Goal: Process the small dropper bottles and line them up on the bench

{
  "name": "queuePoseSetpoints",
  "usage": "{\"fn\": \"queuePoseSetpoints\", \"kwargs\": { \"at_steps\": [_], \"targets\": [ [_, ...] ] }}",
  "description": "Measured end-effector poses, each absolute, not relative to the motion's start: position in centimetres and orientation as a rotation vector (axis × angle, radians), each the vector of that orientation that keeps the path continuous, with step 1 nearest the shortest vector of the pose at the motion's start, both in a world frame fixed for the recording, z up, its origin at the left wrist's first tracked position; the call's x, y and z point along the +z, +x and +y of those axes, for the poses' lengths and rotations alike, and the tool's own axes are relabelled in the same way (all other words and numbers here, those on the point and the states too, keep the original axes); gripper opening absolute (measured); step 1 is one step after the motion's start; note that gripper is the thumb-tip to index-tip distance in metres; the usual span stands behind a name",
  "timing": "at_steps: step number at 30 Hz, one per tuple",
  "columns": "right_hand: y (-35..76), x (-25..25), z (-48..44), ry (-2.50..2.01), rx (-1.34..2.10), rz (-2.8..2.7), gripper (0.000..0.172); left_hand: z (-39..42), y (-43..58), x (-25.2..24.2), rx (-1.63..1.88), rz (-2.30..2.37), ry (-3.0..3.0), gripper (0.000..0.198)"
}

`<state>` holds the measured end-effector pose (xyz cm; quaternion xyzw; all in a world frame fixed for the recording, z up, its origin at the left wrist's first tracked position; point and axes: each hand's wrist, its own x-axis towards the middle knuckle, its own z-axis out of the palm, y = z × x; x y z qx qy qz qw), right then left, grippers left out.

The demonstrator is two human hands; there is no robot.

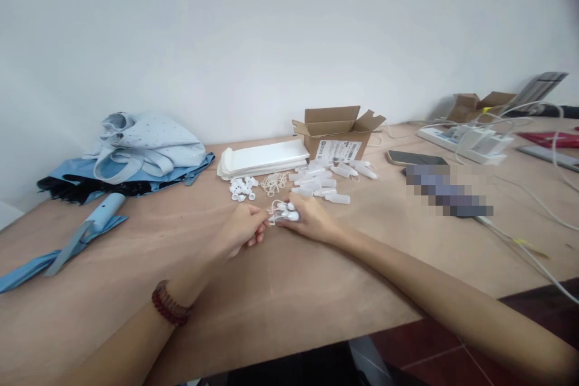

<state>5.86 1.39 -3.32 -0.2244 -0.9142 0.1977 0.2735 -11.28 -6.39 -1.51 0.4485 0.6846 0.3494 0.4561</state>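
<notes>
Here we see the left hand (pixel 242 226), fingers pinched together on a thin white cord loop (pixel 274 207) (prob., it's tiny). The right hand (pixel 310 217) curls closed over small bottles (pixel 286 212), pinning them to the counter (pixel 289 295), we'd guess so the smooth round plastic can't roll. Beyond, w/in reach, sorted by kind: ring caps (pixel 242 188), spare bottles (pixel 322 184), flat white bags (pixel 262 160), an open cardboard box (pixel 337 129).
</notes>
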Motion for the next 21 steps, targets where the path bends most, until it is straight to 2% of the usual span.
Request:
{"fn": "queuePoseSetpoints", "kwargs": {
  "at_steps": [5, 10, 21],
  "targets": [
    [5.7, -3.5, 0.7, -0.639, 0.344, -2.499, 0.029, -6.7, -11.4, -0.3, 0.831, 1.541, 0.838, 0.036],
    [5.8, -3.7, 0.5, -0.631, 0.137, -2.538, 0.021, -7.0, -12.2, -0.1, 0.736, 1.415, 1.049, 0.033],
    [5.7, -3.8, 0.6, -0.636, 0.079, -2.555, 0.021, -6.8, -12.3, -1.4, 0.937, 1.498, 1.352, 0.028]
  ]
}}
